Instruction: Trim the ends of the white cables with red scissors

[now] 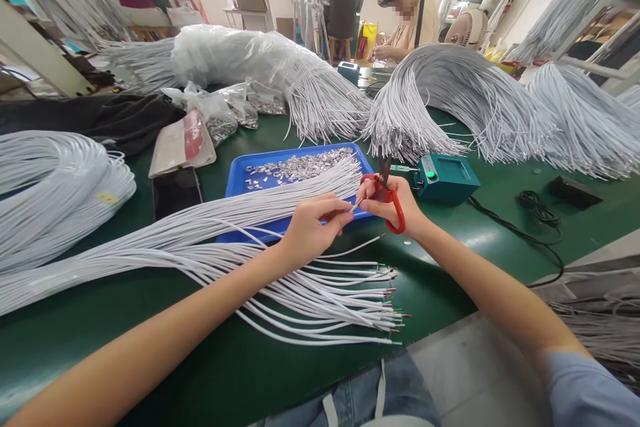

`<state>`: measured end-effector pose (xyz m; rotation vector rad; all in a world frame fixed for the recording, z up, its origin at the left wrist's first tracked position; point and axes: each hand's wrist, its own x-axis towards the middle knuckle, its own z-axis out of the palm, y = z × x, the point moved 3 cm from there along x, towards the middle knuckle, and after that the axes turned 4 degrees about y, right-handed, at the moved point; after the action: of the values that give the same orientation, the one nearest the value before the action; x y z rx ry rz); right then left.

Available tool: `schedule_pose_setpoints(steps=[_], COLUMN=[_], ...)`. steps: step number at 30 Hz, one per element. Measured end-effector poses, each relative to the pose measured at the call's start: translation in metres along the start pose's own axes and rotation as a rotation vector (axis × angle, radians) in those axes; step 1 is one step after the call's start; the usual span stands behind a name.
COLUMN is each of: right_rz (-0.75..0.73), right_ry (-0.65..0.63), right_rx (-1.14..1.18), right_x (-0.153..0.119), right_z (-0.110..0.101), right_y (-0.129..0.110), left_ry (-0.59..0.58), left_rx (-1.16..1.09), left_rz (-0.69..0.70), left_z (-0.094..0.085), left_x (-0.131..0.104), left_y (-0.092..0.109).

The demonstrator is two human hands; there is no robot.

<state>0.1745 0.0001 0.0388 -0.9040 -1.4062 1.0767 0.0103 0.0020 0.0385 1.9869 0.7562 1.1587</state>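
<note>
My left hand (316, 227) pinches a white cable near its end, over the front edge of a blue tray (233, 197). Red-handled scissors (395, 210) hang on the fingers of my right hand (405, 199), blades pointing away from me. The thumb and forefinger of that hand also meet at the cable's tip, close to my left fingertips. Small silvery metal pieces (305, 165) lie in the tray, with a bundle of white cables (300, 197) across it. Nearer to me, loose white cables (320, 300) fan out on the table, showing red and green wire ends.
A teal device (447, 179) with a green button stands right of the tray. Large cable bundles (425, 93) lie behind. At left are a cable coil (60, 193), a phone (176, 193) and bags of metal pieces (220, 113). A co-worker (413, 13) sits across the table.
</note>
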Motion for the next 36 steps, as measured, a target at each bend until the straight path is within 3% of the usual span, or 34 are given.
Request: schedule_pose_setpoints(steps=[9, 13, 18, 23, 27, 30, 36], right_rz=[0.002, -0.021, -0.116, -0.112, -0.292, -0.393, -0.368], right_ry=[-0.08, -0.007, 0.223, 0.235, 0.275, 0.293, 0.257], right_rx=[0.061, 0.038, -0.154, -0.425, -0.742, -0.976, -1.173], right_x=[-0.001, -0.002, -0.002, -0.005, -0.009, -0.011, -0.011], right_z=[0.002, 0.004, -0.003, -0.003, -0.004, -0.002, 0.002], right_y=[0.003, 0.002, -0.002, -0.003, -0.007, -0.009, -0.007], left_ry=[-0.158, -0.182, -0.099, 0.08, 0.185, 0.219, 0.212], left_rx=[0.006, -0.03, -0.043, -0.001, 0.023, 0.035, 0.092], left_rz=[0.014, -0.031, -0.034, -0.026, -0.017, -0.031, -0.07], left_z=[0.002, 0.004, 0.003, -0.007, -0.015, -0.018, -0.016], left_x=[0.001, 0.0, 0.001, 0.007, 0.012, 0.012, 0.011], left_y=[0.003, 0.001, 0.0, -0.005, -0.009, -0.01, -0.004])
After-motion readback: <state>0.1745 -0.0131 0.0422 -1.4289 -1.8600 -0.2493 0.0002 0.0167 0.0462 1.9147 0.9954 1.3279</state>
